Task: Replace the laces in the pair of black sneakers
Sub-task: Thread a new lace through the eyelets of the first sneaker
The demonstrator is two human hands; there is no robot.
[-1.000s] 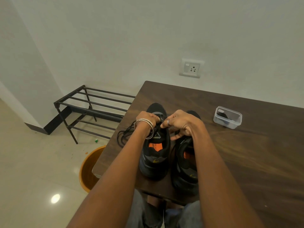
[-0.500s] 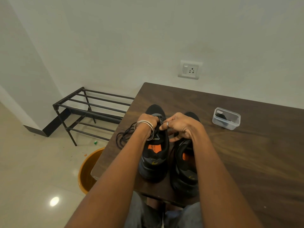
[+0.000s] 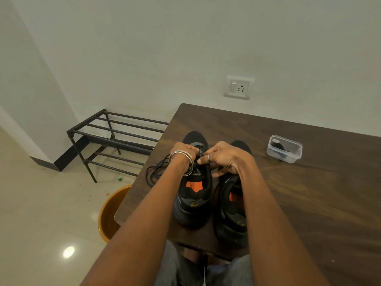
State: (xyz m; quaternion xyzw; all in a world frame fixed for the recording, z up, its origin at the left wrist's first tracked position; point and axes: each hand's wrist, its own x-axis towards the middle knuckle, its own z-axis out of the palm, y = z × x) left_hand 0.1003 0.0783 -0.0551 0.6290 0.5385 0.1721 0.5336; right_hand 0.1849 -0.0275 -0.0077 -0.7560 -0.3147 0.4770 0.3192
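In the head view, two black mesh sneakers with orange insoles stand side by side near the front edge of the dark wood-grain counter (image 3: pixel 309 193), heels toward the person and toes toward the wall. Both hands work over the left black sneaker (image 3: pixel 192 195). The left hand (image 3: pixel 184 149), steel bangles on its wrist, curls its grip down at the upper eyelets, and the right hand (image 3: pixel 220 157) pinches a short run of thin black lace (image 3: pixel 201 150) between thumb and forefinger, its grip clamped just beside the left one. What exactly the left fingers hold is hidden by the knuckles. A loose coil of black lace (image 3: pixel 156 172) lies on the counter just left of that shoe. The right black sneaker (image 3: pixel 232 211) sits untouched beneath the right wrist.

The shoe's long axis runs straight away from the person, so the eyelet rows lie directly under both grips; the next threading looks equally reachable by either hand.
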